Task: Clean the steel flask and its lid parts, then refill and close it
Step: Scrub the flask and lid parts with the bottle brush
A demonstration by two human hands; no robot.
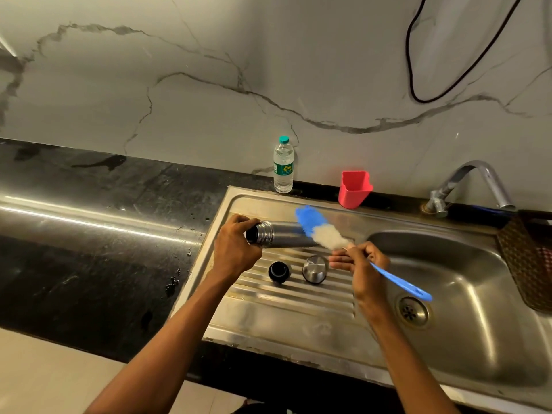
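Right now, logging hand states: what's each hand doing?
Left hand: grips the steel flask near its open mouth.
Right hand: holds the blue bottle brush.

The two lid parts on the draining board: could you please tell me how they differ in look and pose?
The black lid part is dark and matte, while the steel cup is shiny and reflective. The black lid part lies to the left, nearer the left hand; the steel cup lies nearer the right hand. The steel cup looks slightly larger. Both rest on the ridged draining board, untouched by either hand.
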